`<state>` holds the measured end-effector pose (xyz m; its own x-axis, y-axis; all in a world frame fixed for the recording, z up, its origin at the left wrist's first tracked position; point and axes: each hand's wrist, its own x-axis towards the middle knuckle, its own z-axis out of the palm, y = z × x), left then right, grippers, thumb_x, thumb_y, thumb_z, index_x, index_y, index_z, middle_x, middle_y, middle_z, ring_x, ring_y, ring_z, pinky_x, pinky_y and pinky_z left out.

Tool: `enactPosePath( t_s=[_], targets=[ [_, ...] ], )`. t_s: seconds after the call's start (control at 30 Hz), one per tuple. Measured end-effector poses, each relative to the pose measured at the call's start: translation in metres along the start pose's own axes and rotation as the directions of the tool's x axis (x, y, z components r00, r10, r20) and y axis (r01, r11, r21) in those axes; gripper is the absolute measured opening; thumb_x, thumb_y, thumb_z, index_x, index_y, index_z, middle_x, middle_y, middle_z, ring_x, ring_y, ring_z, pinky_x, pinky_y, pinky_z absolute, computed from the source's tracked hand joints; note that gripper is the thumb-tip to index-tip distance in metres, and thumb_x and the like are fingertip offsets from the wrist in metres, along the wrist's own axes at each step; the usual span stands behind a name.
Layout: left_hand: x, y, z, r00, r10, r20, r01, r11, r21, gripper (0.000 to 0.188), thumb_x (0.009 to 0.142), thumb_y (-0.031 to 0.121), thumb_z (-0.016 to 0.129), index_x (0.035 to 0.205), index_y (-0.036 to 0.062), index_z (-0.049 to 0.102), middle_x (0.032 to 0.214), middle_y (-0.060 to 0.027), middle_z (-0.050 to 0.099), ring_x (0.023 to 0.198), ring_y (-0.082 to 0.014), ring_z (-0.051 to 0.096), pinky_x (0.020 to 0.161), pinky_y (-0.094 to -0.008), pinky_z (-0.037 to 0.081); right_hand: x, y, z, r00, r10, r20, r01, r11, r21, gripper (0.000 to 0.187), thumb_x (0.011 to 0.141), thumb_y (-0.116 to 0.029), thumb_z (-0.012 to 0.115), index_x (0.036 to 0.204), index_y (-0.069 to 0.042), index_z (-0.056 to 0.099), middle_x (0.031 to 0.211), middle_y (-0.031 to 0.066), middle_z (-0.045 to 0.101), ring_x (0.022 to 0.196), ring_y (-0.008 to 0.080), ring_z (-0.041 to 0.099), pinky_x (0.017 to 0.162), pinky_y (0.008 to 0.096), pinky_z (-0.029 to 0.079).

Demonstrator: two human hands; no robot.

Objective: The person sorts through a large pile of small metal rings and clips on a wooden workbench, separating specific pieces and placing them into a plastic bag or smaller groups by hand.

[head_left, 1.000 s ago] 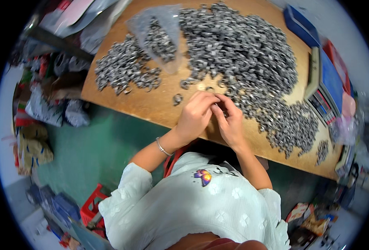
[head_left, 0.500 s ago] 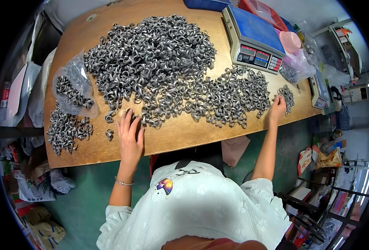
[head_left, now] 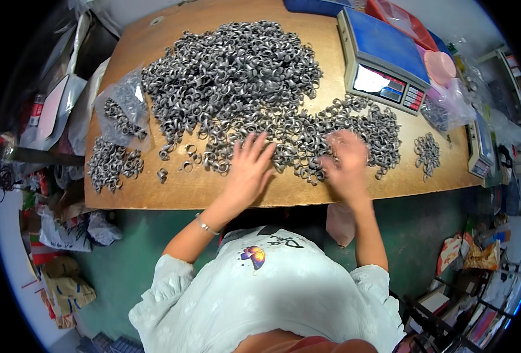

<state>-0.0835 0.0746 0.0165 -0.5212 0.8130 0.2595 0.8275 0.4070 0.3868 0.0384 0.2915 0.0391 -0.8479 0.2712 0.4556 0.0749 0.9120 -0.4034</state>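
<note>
My left hand (head_left: 247, 170) lies palm down at the near edge of a spread of grey metal rings (head_left: 231, 76), fingers stretched and apart, fingertips touching the rings. Further right, my right hand (head_left: 348, 167) is over the same spread, curled and smeared by motion, so whether it holds a ring cannot be made out. The rings rise to a tall heap at the back and thin out toward me. A smaller ring pile (head_left: 428, 154) sits apart at the right, and another pile (head_left: 112, 165) at the left, beside a clear plastic bag (head_left: 123, 109) with rings in it.
The wooden table (head_left: 172, 191) has its near edge just in front of me. A blue-topped weighing scale (head_left: 384, 50) stands at the back right, with a red tray (head_left: 398, 20) and a pink container (head_left: 440, 67) behind. A second scale (head_left: 480, 147) is at the right edge.
My left hand has moved right along the rings' near edge. My right hand has left the small right-hand pile and come left over the main spread. The view has shifted.
</note>
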Motion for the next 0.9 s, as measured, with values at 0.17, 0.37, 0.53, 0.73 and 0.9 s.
enactPosePath(
  t_s=[0.17,0.37,0.53,0.73,0.9],
  targets=[
    [0.003,0.016,0.031,0.996,0.076,0.049,-0.083,0.987,0.137,0.059,0.082,0.017,0.06,0.132,-0.0045,0.04,0.141,-0.02,0.038,0.13,-0.0403,0.035,0.107,-0.0585,0.023,-0.004,-0.028,0.038,0.96,-0.184,0.213,0.2,0.978,-0.061,0.056,0.076,-0.036,0.07,0.126,-0.016,0.056,0.131,0.0103,0.05,0.125,0.0354,0.04,0.105,0.0513,0.029],
    [0.019,0.038,0.07,0.997,0.009,-0.075,-0.014,0.997,-0.07,0.055,0.082,0.003,0.046,0.132,-0.0131,0.032,0.144,-0.0306,0.023,0.135,-0.0478,0.022,0.111,-0.0548,0.021,-0.006,-0.003,0.032,0.956,-0.19,0.222,0.226,0.963,-0.147,0.05,0.08,-0.03,0.066,0.125,-0.012,0.055,0.133,0.0081,0.05,0.127,0.0264,0.042,0.103,0.0508,0.031],
    [0.044,0.062,0.086,0.998,0.046,-0.052,-0.049,0.998,-0.05,0.066,0.074,-0.003,0.05,0.134,-0.0167,0.025,0.145,-0.0322,0.02,0.134,-0.0503,0.019,0.111,-0.0542,0.021,-0.001,0.028,0.019,0.939,-0.253,0.233,0.289,0.947,-0.136,0.053,0.08,-0.026,0.065,0.126,-0.004,0.053,0.135,0.0089,0.049,0.13,0.0273,0.041,0.103,0.0443,0.035],
    [0.067,0.075,0.105,0.995,0.051,-0.082,-0.064,0.983,-0.171,0.071,0.071,-0.005,0.05,0.135,-0.0174,0.022,0.145,-0.0334,0.016,0.133,-0.0542,0.017,0.111,-0.0561,0.018,0.006,0.056,0.007,0.934,-0.286,0.213,0.324,0.931,-0.169,0.052,0.079,-0.025,0.066,0.124,-0.003,0.054,0.136,0.0078,0.05,0.129,0.0302,0.041,0.101,0.0438,0.036],
    [0.073,0.085,0.094,0.996,0.056,-0.064,-0.074,0.945,-0.318,0.071,0.072,-0.006,0.051,0.138,-0.01,0.024,0.145,-0.0336,0.016,0.132,-0.0543,0.019,0.11,-0.0562,0.021,0.007,0.076,-0.003,0.931,-0.3,0.207,0.342,0.915,-0.215,0.047,0.079,-0.022,0.068,0.121,-0.006,0.057,0.135,0.0088,0.05,0.127,0.0312,0.043,0.101,0.0434,0.036]
  ],
)
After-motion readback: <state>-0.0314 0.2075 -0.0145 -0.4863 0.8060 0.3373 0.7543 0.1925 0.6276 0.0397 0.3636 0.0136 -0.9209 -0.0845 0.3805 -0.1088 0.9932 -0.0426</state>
